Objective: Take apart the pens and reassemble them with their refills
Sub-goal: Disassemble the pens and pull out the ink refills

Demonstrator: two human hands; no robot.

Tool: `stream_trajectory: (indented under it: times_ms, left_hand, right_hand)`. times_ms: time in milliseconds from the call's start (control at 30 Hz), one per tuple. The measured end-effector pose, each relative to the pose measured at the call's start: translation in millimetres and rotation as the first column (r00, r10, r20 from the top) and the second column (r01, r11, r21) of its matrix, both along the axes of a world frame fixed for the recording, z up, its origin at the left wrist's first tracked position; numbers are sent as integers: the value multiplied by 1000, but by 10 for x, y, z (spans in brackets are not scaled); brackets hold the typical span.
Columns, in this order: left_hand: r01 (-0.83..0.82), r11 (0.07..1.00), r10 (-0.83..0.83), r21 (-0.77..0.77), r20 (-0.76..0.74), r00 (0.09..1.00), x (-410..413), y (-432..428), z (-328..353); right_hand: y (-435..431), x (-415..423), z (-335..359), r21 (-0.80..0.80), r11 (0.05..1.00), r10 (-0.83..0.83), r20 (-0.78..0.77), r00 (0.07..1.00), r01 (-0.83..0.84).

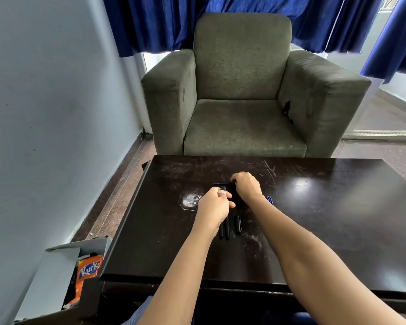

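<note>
Entry 1: black barrel (223, 188). Sits pinched in the curled fingers of the left hand (215, 204), with a short end poking out above the knuckles, over the middle of the dark table (314, 231).

Entry 2: blue refill (220, 183). Juts leftward from the curled fingers of the right hand (247, 186), just beyond the barrel. Looks gripped at its right end, with the exact contact hidden under the knuckles.

Entry 3: loose black pen pieces (227, 227). Lie side by side on the table, just beside the left wrist.

Entry 4: spare blue refills (269, 199). Peek out from behind the right wrist.

Handling, by judgement: light, rigid plastic throughout, smooth enough to slip or roll off the glossy top. Refill thin, and likely to bow or kink under sideways load. Calls for a firm pinch around the barrel's middle, leaving the open end clear. Calls for a hold on the refill close to the entering end, to keep it straight.

Surroundings: grey armchair (242, 90) beyond the table.
</note>
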State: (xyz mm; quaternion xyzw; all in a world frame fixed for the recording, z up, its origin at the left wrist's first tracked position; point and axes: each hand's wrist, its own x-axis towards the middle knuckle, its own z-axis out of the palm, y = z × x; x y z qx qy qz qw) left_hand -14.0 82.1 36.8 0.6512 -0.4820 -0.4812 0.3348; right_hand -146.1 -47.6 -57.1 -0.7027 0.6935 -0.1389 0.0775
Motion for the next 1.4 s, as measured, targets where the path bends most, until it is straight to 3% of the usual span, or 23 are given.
stream_trajectory:
  times_ms: [500, 733, 900, 1067, 1400]
  left_hand:
    - [-5, 1000, 5, 15, 2, 1000, -9, -35, -24]
    - [-17, 999, 17, 28, 3, 1000, -7, -16, 5]
    - [-18, 999, 18, 45, -9, 1000, -8, 12, 6]
    - [0, 998, 1, 64, -13, 1000, -7, 49, 4]
    - [18, 999, -18, 36, 9, 1000, -15, -1, -32]
  right_hand:
    - [48, -42, 89, -52, 998, -17, 39, 999, 19]
    - [235, -365, 413, -107, 972, -173, 264, 949, 208]
    - [475, -701, 435, 127, 909, -417, 319, 851, 398]
    - [836, -854, 232, 348, 838, -515, 253, 819, 420]
    - [867, -790, 79, 421, 789, -585, 291, 757, 448]
